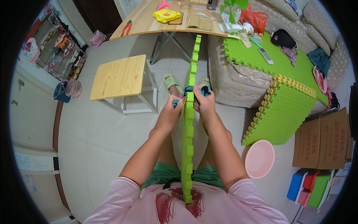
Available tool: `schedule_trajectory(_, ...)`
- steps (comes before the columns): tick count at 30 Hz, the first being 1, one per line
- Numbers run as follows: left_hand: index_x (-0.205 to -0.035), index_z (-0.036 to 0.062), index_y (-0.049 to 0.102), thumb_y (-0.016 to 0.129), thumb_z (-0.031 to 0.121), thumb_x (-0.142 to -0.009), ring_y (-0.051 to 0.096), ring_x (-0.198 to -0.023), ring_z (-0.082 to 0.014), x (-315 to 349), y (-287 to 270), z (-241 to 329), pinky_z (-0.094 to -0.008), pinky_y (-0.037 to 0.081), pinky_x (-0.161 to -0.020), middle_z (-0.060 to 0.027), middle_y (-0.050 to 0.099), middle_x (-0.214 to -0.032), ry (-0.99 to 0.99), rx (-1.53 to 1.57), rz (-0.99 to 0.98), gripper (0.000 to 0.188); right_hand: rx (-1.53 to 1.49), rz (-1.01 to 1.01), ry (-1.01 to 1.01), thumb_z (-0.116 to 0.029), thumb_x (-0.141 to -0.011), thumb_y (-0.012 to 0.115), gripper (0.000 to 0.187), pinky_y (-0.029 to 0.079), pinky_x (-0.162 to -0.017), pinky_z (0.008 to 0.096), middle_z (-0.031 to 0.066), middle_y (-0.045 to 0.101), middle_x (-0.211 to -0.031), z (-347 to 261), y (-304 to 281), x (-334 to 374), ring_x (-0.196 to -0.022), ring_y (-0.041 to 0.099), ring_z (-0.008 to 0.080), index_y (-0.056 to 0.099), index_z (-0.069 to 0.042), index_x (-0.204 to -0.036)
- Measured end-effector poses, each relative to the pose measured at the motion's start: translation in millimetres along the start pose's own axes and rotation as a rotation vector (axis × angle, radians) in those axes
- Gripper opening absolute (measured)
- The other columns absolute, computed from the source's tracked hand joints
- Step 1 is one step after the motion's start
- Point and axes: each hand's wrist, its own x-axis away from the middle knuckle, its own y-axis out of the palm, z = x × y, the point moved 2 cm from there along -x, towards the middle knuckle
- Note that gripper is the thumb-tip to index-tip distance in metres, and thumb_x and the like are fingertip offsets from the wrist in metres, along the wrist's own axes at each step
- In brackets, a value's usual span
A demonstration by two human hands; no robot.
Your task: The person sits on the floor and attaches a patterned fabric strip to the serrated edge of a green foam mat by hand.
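Observation:
A green foam floor tile with notched edges stands upright, edge-on to me, between my forearms. Its lower end reaches my shirt and its far end points at the table. A black and blue cloth shows on both faces of the tile, bunched in my fingers. My left hand is closed at the left face, with a bit of blue cloth poking out. On the other face, my right hand grips the cloth with the thumb up against the tile. My palms and part of the cloth are hidden.
Left stands a small wooden-topped stool. Ahead, a wooden table carries red-handled pliers and a yellow packet. Right, stacked green foam tiles lean on a covered sofa, near a pink basin and cardboard boxes.

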Motion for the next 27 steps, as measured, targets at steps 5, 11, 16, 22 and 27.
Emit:
schedule_trajectory(5,-0.093,0.0053,0.047,0.05,0.021,-0.091,0.047,-0.075,-0.0093,-6,-2,18,-0.0236,0.039,-0.068,-0.0027,0.051,-0.08,0.156,0.05,0.045,0.016,0.102,-0.017,0.01,-0.026,-0.09,0.055,0.028,0.021,-0.035,0.0205,-0.0051,0.039,-0.053,26,-24,-12,-0.038,0.031,0.0034,0.045,-0.011,-0.069)
schedule_trajectory(11,-0.092,0.0032,0.046,0.052,0.018,-0.09,0.048,-0.077,-0.0093,-8,3,77,-0.0238,0.041,-0.071,-0.0029,0.051,-0.081,0.319,0.182,0.093,0.016,0.174,0.162,0.129,-0.023,-0.091,0.054,0.024,0.028,-0.039,0.0202,-0.0053,0.041,-0.056,49,-40,-7,-0.043,0.037,0.0045,0.049,-0.01,-0.071)
schedule_trajectory(16,-0.091,0.0031,0.046,0.053,0.018,-0.09,0.053,-0.08,-0.0122,-7,1,63,-0.0267,0.043,-0.072,-0.0039,0.052,-0.085,0.266,0.145,0.107,0.017,0.17,0.183,0.06,-0.02,-0.09,0.054,0.022,0.033,-0.044,0.0203,-0.0033,0.048,-0.062,25,-20,7,-0.05,0.042,0.0047,0.05,-0.008,-0.072)
schedule_trajectory(22,-0.095,0.0028,0.044,0.044,0.03,-0.093,0.052,-0.076,-0.0204,2,-2,6,-0.0325,0.042,-0.07,-0.0127,0.053,-0.082,0.03,-0.154,0.056,0.027,0.196,0.09,-0.1,-0.019,-0.088,0.058,0.026,0.032,-0.047,0.02,-0.0037,0.046,-0.06,3,-4,-7,-0.054,0.04,0.0035,0.048,-0.006,-0.068)
schedule_trajectory(27,-0.092,0.0038,0.045,0.047,0.022,-0.092,0.048,-0.072,-0.0127,-5,-3,21,-0.0264,0.04,-0.065,-0.0064,0.051,-0.078,0.186,-0.074,0.118,0.019,0.191,0.052,-0.2,-0.02,-0.089,0.056,0.027,0.032,-0.047,0.0234,-0.0029,0.047,-0.059,39,-27,-24,-0.053,0.039,0.006,0.05,-0.004,-0.068)
